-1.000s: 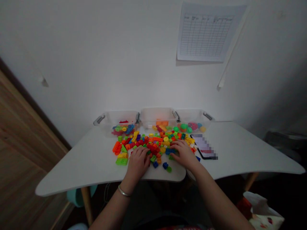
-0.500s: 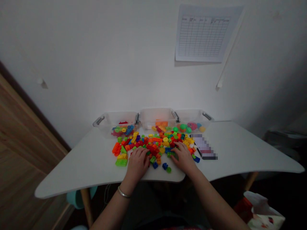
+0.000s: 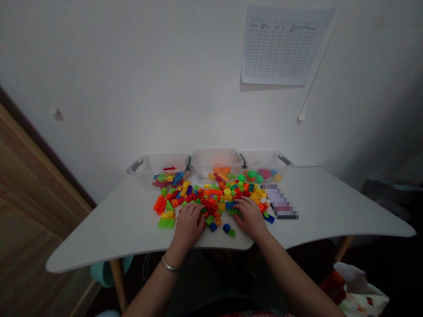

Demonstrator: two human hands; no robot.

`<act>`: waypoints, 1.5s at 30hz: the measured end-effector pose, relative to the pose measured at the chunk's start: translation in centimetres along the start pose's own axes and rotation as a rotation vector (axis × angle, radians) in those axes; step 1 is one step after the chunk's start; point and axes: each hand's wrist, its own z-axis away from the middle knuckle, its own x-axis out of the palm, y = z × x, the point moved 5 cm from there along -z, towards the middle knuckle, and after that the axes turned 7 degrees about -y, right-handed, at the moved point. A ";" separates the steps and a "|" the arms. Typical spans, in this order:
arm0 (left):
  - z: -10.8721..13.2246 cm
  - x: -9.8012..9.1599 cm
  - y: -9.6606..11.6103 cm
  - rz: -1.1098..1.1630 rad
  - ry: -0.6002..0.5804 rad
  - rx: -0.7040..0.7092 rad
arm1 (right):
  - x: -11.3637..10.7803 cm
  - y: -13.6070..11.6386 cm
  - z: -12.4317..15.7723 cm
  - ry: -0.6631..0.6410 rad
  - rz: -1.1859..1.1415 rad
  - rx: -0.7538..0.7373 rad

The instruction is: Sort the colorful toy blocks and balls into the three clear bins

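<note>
On a white table [image 3: 99, 229], three clear plastic bins [image 3: 216, 162] stand behind a heap of colored toy bricks [image 3: 211, 203]. The left hand [image 3: 188, 226] rests against the heap's near edge, its fingers [image 3: 194, 210] loosely curved among red bricks. The right hand [image 3: 250, 218] lies over the heap's right part, its fingers [image 3: 243, 203] spread beside a green brick [image 3: 233, 211]. Whether either hand holds a brick cannot be told.

Glossy plastic bricks [image 3: 211, 203], matt white tabletop [image 3: 109, 224]
</note>
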 end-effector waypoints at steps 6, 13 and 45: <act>0.0 0.1 0.0 -0.004 -0.004 0.000 | 0.1 0.3 0.0 0.031 0.021 -0.025; 0.0 0.0 0.1 -0.011 -0.002 0.004 | 0.1 0.4 0.1 0.077 0.036 -0.038; -0.2 -0.2 0.2 0.009 -0.017 -0.012 | 0.4 -3.7 -4.1 -0.172 0.082 -0.055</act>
